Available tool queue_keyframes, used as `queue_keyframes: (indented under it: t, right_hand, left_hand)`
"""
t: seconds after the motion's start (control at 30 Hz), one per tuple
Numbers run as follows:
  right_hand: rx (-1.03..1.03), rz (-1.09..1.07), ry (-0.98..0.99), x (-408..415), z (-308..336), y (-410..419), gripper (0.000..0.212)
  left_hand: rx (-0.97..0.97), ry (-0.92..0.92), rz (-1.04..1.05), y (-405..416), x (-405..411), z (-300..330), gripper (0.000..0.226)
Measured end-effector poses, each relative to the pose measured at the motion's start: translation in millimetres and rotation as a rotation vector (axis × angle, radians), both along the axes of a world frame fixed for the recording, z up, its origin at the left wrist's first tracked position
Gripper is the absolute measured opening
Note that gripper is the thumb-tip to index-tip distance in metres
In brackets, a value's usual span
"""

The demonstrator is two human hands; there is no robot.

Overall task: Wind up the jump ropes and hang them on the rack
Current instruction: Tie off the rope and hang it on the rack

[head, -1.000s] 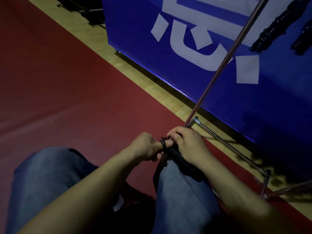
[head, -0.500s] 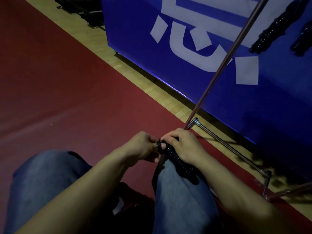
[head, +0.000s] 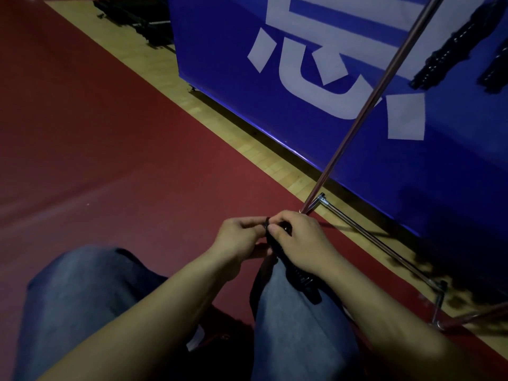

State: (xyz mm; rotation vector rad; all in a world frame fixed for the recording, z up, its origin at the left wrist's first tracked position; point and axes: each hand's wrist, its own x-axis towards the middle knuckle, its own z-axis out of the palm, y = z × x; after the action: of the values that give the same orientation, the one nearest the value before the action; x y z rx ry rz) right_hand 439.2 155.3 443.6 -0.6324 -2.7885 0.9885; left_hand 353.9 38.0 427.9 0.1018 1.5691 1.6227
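Note:
A black jump rope [head: 299, 279], wound tightly round its handles into a bundle, lies across my right knee. My right hand [head: 302, 243] grips the bundle's upper part from above. My left hand [head: 239, 239] pinches the rope's end at the top of the bundle, thumb and fingers meeting my right fingertips. The metal rack [head: 382, 89] stands just beyond my hands, its slanted pole rising to the upper right and its base bar running right along the floor. Two wound black ropes [head: 450, 48] hang at the top right.
A blue banner with white lettering [head: 316, 78] stands behind the rack. Red floor mat [head: 110, 147] fills the left, with a wooden floor strip along the banner. Dark equipment [head: 140, 17] lies at the top. My jeans-clad knees are below my hands.
Both hands have shifted slightly up and away with the bundle. The left fingers have closed in on the rope's end at the top of the winding.

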Motion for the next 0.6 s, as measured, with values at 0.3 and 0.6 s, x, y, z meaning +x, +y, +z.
queue_keyframes:
  t: [0.3, 0.6]
  right_hand:
    - [-0.095, -0.031, 0.020, 2.8, -10.0, 6.6, 0.014]
    - [-0.001, 0.146, 0.022, 3.9, -6.6, 5.7, 0.040]
  left_hand:
    - [-0.263, 0.634, -0.196, -4.1, -6.9, -4.1, 0.025]
    - [-0.495, 1.154, -0.290, -8.4, -10.0, 1.3, 0.020]
